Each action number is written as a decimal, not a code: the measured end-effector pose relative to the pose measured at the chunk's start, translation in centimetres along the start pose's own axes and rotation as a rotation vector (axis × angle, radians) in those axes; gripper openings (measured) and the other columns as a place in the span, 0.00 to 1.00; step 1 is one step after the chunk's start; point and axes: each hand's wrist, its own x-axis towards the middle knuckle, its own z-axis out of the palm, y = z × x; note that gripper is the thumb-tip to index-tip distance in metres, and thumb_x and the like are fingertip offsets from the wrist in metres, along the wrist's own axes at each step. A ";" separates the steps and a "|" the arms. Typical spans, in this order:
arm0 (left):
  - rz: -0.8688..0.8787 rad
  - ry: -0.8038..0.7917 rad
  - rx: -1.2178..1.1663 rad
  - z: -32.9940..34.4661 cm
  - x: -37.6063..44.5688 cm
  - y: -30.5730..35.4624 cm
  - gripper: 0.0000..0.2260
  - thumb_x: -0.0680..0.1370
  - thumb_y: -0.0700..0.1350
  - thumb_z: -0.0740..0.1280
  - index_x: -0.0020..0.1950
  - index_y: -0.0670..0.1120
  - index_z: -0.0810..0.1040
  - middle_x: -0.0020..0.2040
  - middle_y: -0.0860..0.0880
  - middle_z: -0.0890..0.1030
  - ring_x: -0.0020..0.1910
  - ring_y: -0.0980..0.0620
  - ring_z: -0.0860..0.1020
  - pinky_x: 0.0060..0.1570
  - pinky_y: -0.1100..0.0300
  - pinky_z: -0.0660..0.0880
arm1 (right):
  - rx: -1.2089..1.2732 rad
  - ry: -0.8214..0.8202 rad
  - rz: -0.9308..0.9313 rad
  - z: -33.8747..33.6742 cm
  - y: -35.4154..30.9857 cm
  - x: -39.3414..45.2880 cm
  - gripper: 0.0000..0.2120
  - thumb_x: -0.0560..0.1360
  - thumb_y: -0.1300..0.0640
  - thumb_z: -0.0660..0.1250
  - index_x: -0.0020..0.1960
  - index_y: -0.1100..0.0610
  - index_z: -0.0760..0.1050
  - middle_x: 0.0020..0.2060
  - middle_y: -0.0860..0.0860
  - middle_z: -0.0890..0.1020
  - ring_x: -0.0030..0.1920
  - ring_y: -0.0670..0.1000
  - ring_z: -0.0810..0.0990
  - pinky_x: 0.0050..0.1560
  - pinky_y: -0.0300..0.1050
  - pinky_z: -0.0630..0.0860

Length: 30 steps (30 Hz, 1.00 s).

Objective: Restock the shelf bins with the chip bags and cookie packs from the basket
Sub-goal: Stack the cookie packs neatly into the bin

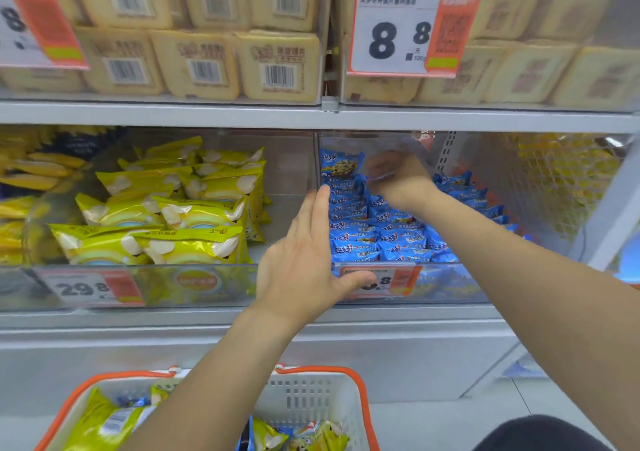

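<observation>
A clear bin (433, 287) on the middle shelf holds several blue cookie packs (381, 232). My right hand (394, 176) reaches deep into this bin, fingers curled at an upright blue pack (341, 164) at the back; the grip itself is blurred behind the plastic. My left hand (308, 256) lies flat with straight fingers against the bin's front left corner, thumb over its price tag (394, 279). The neighbouring clear bin (221, 284) to the left holds yellow chip bags (173, 215). A white basket (311, 395) with orange rim sits below, with yellow bags (104, 423) and blue packs inside.
The upper shelf carries clear bins of beige cracker packs (204, 66) and a large 8.8 price card (408, 31). A wire mesh divider (561, 180) stands right of the cookie bin. Another bin of yellow bags (31, 180) sits at far left.
</observation>
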 end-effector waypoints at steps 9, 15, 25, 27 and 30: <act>0.271 0.285 -0.212 -0.9 -8.2 -2.0 0.22 0.74 0.38 0.70 0.67 0.38 0.72 0.61 0.43 0.76 0.62 0.45 0.75 0.64 0.55 0.71 | -0.038 0.107 -0.529 2.3 -3.2 -15.5 0.09 0.71 0.69 0.67 0.44 0.55 0.77 0.40 0.48 0.75 0.33 0.49 0.74 0.40 0.33 0.68; -0.236 -0.261 -0.291 3.1 -20.2 -7.8 0.18 0.75 0.45 0.71 0.64 0.48 0.73 0.53 0.53 0.77 0.52 0.54 0.76 0.51 0.59 0.73 | -0.168 -0.355 -0.681 10.7 -1.1 -22.7 0.09 0.73 0.65 0.65 0.50 0.53 0.77 0.47 0.49 0.73 0.37 0.51 0.76 0.38 0.48 0.74; -0.450 -0.800 -0.042 8.4 -33.9 -11.6 0.24 0.78 0.55 0.67 0.71 0.48 0.69 0.64 0.48 0.72 0.67 0.48 0.70 0.64 0.56 0.69 | -0.636 -1.212 -0.121 25.7 8.7 -32.1 0.12 0.76 0.61 0.68 0.59 0.60 0.74 0.56 0.59 0.78 0.52 0.59 0.78 0.53 0.55 0.78; -0.477 -0.863 -0.064 9.3 -35.5 -11.2 0.24 0.79 0.55 0.66 0.73 0.47 0.67 0.66 0.48 0.71 0.68 0.48 0.69 0.66 0.55 0.68 | -0.685 -1.271 -0.015 26.5 10.6 -33.7 0.14 0.76 0.64 0.68 0.61 0.64 0.74 0.57 0.62 0.78 0.56 0.62 0.79 0.55 0.59 0.77; -0.437 -0.927 0.026 10.1 -37.1 -10.5 0.22 0.80 0.57 0.62 0.72 0.50 0.67 0.67 0.49 0.71 0.68 0.47 0.68 0.67 0.53 0.66 | -0.734 -1.267 0.077 26.9 13.1 -35.5 0.16 0.77 0.63 0.68 0.64 0.62 0.70 0.64 0.61 0.71 0.59 0.62 0.76 0.55 0.57 0.77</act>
